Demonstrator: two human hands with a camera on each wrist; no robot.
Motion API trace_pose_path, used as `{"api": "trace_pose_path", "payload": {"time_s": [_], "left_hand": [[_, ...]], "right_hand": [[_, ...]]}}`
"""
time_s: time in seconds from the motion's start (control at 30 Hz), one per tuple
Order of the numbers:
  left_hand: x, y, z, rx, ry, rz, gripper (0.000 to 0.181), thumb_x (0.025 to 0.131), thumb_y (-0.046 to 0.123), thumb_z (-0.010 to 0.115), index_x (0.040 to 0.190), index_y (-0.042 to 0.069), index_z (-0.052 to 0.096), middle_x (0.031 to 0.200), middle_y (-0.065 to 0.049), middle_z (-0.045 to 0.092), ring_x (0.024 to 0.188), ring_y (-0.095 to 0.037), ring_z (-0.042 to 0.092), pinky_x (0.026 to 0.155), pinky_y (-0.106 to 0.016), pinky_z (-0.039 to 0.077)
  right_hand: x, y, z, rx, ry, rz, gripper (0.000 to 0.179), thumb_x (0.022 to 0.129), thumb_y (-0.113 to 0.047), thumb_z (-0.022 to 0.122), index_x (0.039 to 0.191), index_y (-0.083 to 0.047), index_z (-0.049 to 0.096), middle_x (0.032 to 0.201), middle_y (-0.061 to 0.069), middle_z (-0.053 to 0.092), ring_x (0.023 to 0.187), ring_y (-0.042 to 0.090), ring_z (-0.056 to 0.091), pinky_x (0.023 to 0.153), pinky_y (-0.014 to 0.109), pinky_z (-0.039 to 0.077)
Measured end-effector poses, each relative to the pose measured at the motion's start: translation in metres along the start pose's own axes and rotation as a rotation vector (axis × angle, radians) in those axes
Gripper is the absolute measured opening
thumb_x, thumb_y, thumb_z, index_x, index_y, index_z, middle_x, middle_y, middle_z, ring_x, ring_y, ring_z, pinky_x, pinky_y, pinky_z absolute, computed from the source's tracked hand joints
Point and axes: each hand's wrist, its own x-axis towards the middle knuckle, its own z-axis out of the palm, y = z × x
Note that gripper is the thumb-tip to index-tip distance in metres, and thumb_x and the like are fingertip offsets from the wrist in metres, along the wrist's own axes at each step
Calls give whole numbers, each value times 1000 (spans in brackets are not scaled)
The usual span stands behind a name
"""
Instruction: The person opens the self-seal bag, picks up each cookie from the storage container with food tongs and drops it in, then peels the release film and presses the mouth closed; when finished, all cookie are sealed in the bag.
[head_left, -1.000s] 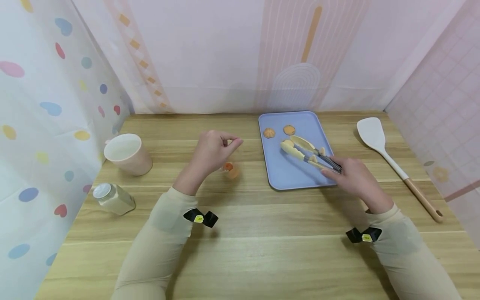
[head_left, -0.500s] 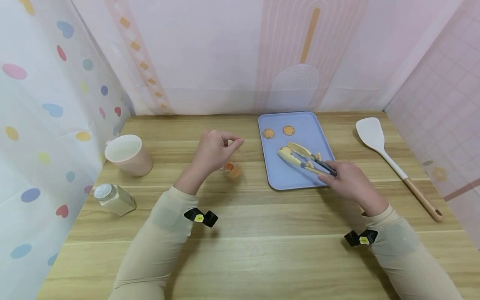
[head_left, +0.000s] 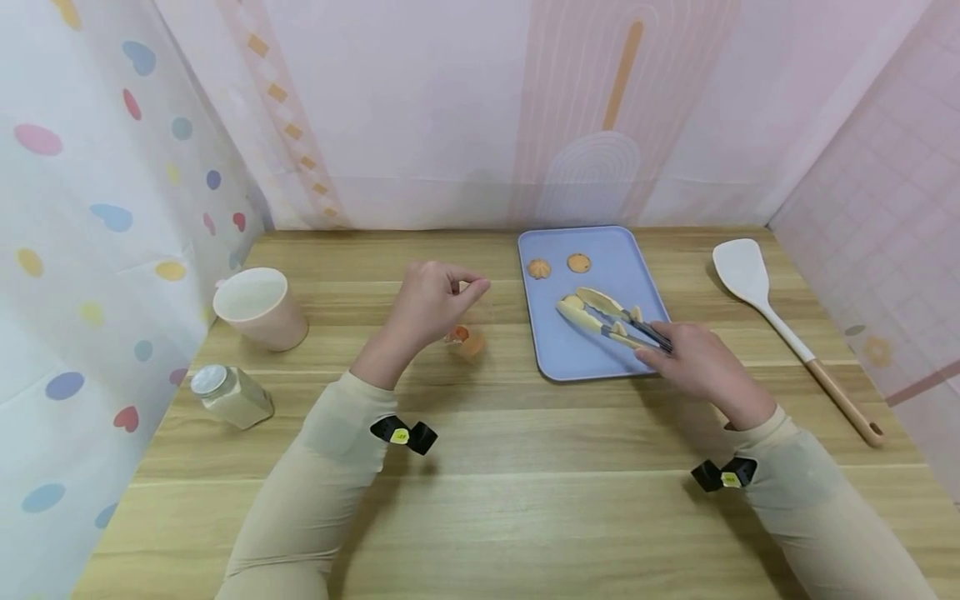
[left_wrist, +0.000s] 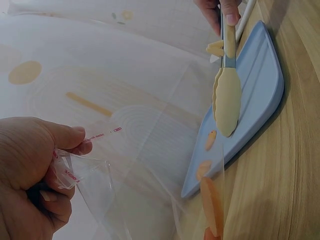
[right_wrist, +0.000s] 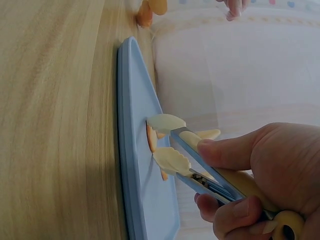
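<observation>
My left hand pinches the top edge of a clear plastic bag with red print. Low in the bag, in the left wrist view, show orange-brown cookies. My right hand grips food tongs with cream scalloped heads and metal arms. Their tips stand apart over the blue tray, with a round cookie at the tips, low over the tray's surface. Farther back on the tray lie a flower-shaped cookie and a round, dark-specked cookie.
At the left stand a pale pink mug and a glass jar with a silver lid. A white spatula with a wooden handle lies right of the tray. Patterned curtains bound the wooden table behind and at both sides.
The tongs have come slightly down and toward me over the tray, with the round cookie at their tips, and their heads are a bit wider apart. The left hand stays put.
</observation>
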Motion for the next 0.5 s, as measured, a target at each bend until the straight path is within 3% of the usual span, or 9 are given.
{"api": "trace_pose_path", "payload": {"time_s": [0.13, 0.37, 0.5], "left_hand": [[1, 0, 2, 0, 2, -1, 19, 91, 22, 67, 91, 6, 78, 43, 4, 43, 40, -8, 26, 42, -23, 23], [3, 0, 6, 24, -23, 1, 20, 92, 23, 67, 92, 7, 78, 45, 4, 46, 40, -8, 29, 44, -24, 26], [5, 1, 8, 42, -48, -18, 21, 92, 25, 67, 94, 7, 78, 44, 4, 46, 40, -9, 31, 46, -26, 29]], "right_hand": [[-3, 1, 0, 22, -3, 2, 37, 93, -30, 62, 115, -1, 62, 66, 5, 45, 59, 20, 42, 53, 32, 34], [-10, 0, -5, 58, 2, -4, 55, 94, -33, 62, 132, 5, 53, 87, 12, 58, 67, 21, 47, 57, 32, 36], [-15, -3, -8, 81, 9, -15, 55, 94, -34, 62, 133, 4, 53, 79, 9, 55, 60, 18, 43, 53, 32, 35]]}}
